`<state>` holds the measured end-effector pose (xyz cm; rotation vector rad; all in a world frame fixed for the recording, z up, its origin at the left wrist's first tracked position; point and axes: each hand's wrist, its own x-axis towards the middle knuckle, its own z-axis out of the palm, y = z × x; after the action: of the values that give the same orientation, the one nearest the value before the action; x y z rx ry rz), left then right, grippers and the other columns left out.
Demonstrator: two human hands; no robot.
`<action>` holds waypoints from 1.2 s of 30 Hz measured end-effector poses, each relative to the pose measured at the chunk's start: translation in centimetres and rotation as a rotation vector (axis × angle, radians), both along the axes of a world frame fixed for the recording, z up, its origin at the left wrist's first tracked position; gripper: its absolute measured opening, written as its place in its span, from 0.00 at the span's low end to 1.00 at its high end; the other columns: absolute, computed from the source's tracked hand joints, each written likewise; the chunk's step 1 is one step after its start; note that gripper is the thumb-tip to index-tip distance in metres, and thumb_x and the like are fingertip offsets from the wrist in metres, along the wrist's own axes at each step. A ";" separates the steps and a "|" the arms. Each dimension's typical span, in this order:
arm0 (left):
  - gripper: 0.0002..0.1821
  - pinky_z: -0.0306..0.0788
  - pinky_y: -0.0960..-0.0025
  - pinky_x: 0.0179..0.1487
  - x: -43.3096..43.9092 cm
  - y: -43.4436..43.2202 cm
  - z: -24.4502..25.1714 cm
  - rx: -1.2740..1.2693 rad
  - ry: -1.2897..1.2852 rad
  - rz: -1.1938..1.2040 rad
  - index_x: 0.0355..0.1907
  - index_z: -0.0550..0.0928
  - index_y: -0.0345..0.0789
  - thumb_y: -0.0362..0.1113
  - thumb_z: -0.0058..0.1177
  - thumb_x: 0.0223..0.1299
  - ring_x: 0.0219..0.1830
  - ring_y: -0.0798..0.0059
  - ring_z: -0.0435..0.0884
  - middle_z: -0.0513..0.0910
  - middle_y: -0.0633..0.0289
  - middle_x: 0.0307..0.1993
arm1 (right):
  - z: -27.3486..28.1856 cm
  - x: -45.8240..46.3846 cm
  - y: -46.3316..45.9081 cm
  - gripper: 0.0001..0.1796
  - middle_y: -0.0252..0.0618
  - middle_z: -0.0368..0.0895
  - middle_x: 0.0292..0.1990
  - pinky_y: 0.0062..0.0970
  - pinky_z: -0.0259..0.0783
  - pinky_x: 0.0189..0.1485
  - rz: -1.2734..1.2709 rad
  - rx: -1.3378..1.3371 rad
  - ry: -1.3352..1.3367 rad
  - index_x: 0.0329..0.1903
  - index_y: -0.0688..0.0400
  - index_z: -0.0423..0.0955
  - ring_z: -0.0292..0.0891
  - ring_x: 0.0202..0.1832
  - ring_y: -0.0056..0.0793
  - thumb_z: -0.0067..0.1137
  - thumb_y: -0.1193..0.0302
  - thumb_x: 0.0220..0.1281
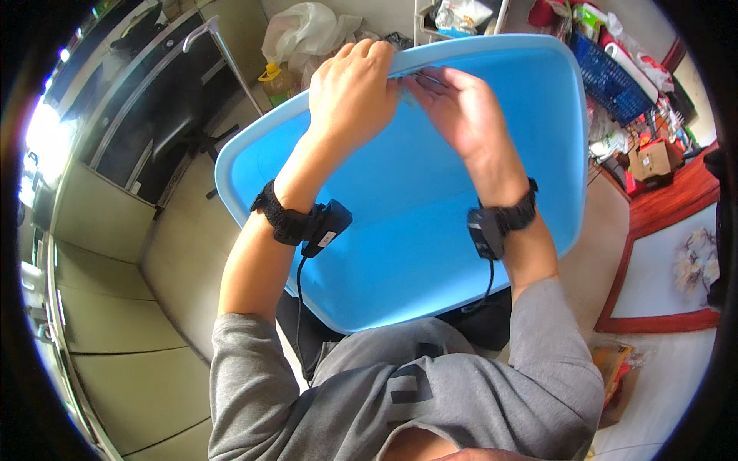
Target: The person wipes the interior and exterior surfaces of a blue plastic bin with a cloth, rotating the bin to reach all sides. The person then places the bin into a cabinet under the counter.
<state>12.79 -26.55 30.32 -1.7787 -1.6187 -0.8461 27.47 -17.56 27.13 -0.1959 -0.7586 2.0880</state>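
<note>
A large light-blue plastic tub (380, 173) is tipped towards me, so its open inside faces up at me. My left hand (354, 86) grips the tub's far rim from above, with the fingers folded over the edge. Just right of it, my right hand (461, 109) reaches inside, its fingertips at the inner wall right under the rim. Something small and pale shows by those fingertips, too blurred to name. Whether the right fingers pinch it cannot be made out. Each wrist wears a black strap with a small cabled device.
Beyond the rim lie white plastic bags (311, 29) and a yellow-capped bottle (277, 83). A metal pole (236, 69) stands at the left near a cabinet (104, 276). To the right are a blue basket (611, 78), a cardboard box (651, 161) and a red wooden frame (622, 288).
</note>
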 end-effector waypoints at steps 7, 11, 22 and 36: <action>0.15 0.77 0.59 0.54 -0.4 -0.7 1.6 -0.072 -0.033 0.042 0.49 0.82 0.37 0.36 0.63 0.59 0.54 0.58 0.81 0.84 0.59 0.46 | 3.5 5.3 0.2 0.21 0.54 0.75 0.52 0.38 0.74 0.68 0.019 0.103 0.098 0.57 0.73 0.66 0.75 0.58 0.42 0.59 0.71 0.71; 0.16 0.77 0.59 0.56 -1.5 -1.2 1.5 -0.084 -0.026 0.048 0.50 0.83 0.37 0.36 0.63 0.60 0.55 0.60 0.81 0.85 0.60 0.49 | 4.7 9.1 1.4 0.10 0.43 0.81 0.45 0.32 0.76 0.62 0.031 0.221 0.252 0.47 0.65 0.76 0.78 0.50 0.32 0.63 0.78 0.66; 0.14 0.76 0.60 0.54 -9.4 -2.2 2.4 -0.006 0.284 -0.149 0.46 0.80 0.35 0.34 0.64 0.58 0.49 0.58 0.80 0.81 0.59 0.41 | 3.2 15.2 0.3 0.16 0.42 0.82 0.48 0.27 0.78 0.53 -0.470 0.483 -0.385 0.57 0.64 0.72 0.81 0.48 0.27 0.48 0.78 0.69; 0.15 0.71 0.61 0.59 -13.1 -9.3 -4.8 -0.106 0.264 -0.088 0.34 0.77 0.34 0.21 0.64 0.40 0.48 0.59 0.77 0.78 0.57 0.39 | -7.6 10.7 -5.1 0.07 0.26 0.78 0.39 0.16 0.70 0.43 -0.034 0.628 -0.627 0.51 0.61 0.73 0.71 0.39 0.10 0.50 0.73 0.77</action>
<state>-0.32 -35.84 25.52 -1.9548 -1.4454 -0.5440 38.14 -22.64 19.55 -0.5141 -1.7244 1.6513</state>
